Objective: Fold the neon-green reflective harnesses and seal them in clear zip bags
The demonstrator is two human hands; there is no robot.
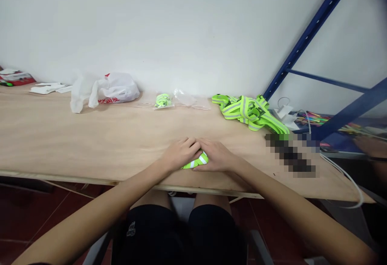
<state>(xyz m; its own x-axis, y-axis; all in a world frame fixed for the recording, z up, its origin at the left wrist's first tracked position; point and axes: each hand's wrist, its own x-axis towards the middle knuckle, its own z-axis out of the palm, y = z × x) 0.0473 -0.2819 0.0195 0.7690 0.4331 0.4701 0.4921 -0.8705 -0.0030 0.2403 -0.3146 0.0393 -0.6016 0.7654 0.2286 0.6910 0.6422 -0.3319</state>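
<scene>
Reflective strap [197,161], bunched small near the front of the table [115,136], is clasped by the left hand [182,152] and right hand [217,156]; its completeness is hidden. Beyond, loose straps [243,109] look undone; one bundle [163,100] already lies bagged by the wall [181,27].

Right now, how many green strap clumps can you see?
3: one clump between left hand and right hand, one in clear plastic, one heaped right. More may be hidden.

Workshop-like room: long plywood bench [90,136], blue metal frame [310,35], heap of reflective straps [244,107].
</scene>
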